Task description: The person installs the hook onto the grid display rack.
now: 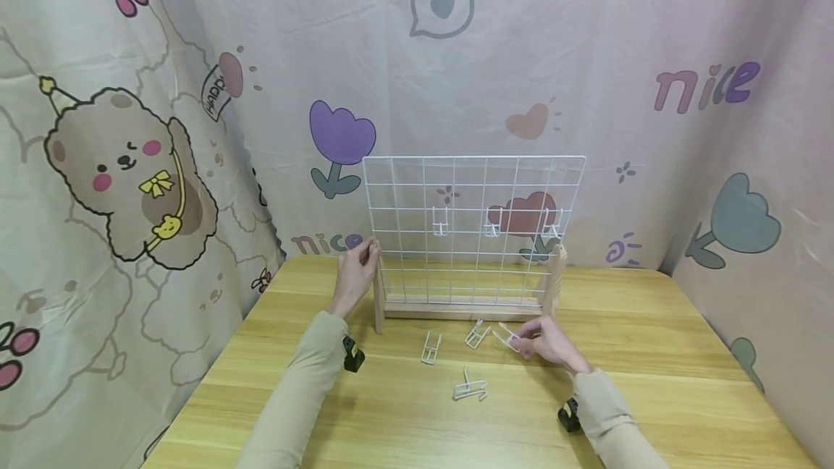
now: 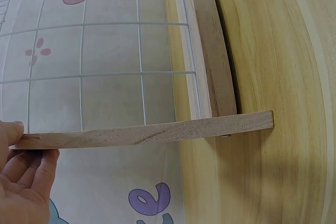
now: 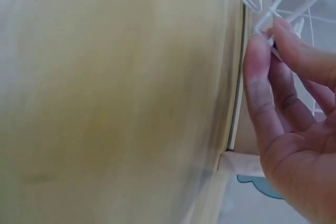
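A white wire grid panel point(image 1: 464, 241) stands upright in a wooden stand point(image 1: 456, 312). My left hand point(image 1: 356, 273) grips the top of the stand's left post point(image 2: 142, 134), thumb on one side and fingers on the other. Between thumb and fingertips, my right hand point(image 1: 549, 342) pinches a white wire hook point(image 1: 505, 337) low in front of the stand's right part. Three similar hooks hang in a row on the grid: a left hook point(image 1: 440, 224), a middle hook point(image 1: 491, 226) and a right hook point(image 1: 551, 226).
Three loose hooks lie on the wooden table point(image 1: 391, 411): one at the left point(image 1: 431, 347), one by the stand point(image 1: 478, 334) and one nearer me point(image 1: 470, 387). A printed curtain point(image 1: 560, 42) hangs behind the table and along both sides.
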A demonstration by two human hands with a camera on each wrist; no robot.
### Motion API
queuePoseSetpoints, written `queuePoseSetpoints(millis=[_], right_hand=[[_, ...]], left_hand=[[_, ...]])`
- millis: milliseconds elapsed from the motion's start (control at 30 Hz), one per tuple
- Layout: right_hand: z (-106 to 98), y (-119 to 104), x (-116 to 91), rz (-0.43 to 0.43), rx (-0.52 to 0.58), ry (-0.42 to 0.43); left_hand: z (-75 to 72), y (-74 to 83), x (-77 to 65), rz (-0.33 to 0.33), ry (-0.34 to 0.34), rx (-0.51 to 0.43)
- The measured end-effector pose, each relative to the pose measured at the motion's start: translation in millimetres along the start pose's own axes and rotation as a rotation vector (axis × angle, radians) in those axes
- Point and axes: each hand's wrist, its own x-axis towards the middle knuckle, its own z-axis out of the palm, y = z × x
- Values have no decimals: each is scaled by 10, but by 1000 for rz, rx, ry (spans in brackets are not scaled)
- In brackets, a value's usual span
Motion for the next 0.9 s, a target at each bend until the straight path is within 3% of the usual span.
queuePoseSetpoints(millis=[200, 900], right_hand=[[92, -114, 52, -21, -12, 77], [578, -776, 553, -9, 415, 230]], left_hand=[[0, 0, 2, -9, -5, -5], [7, -9, -3, -10, 0, 0]])
